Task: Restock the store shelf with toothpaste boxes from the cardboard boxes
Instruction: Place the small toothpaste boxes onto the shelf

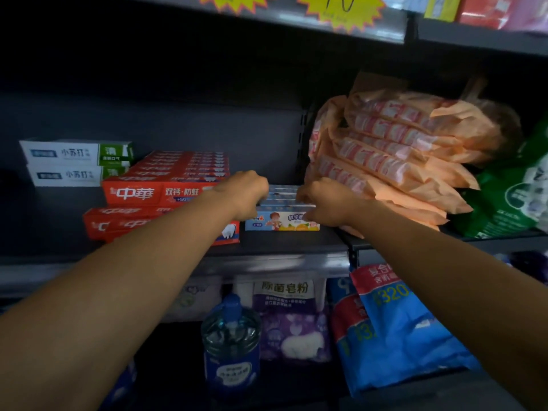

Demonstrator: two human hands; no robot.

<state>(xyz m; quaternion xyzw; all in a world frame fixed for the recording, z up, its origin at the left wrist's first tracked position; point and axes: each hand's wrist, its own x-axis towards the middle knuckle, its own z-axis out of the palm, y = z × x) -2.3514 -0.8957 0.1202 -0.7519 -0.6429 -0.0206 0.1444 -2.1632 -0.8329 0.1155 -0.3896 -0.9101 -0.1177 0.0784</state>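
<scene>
A row of several small children's toothpaste boxes (281, 222), blue and white with a cartoon child, stands on the dark shelf (284, 243). My left hand (244, 194) grips the row's left end and my right hand (323, 201) grips its right end, fingers curled over the boxes. To the left lie stacked red toothpaste boxes (160, 191). Two white and green toothpaste boxes (74, 163) are stacked further left at the back. No cardboard box is in view.
Orange packets (394, 155) are piled right of my right hand, with green bags (510, 200) beyond. Below the shelf stand a blue pump bottle (231, 342), purple pouches (292, 321) and blue bags (394, 330). Yellow price tags (341, 8) hang above.
</scene>
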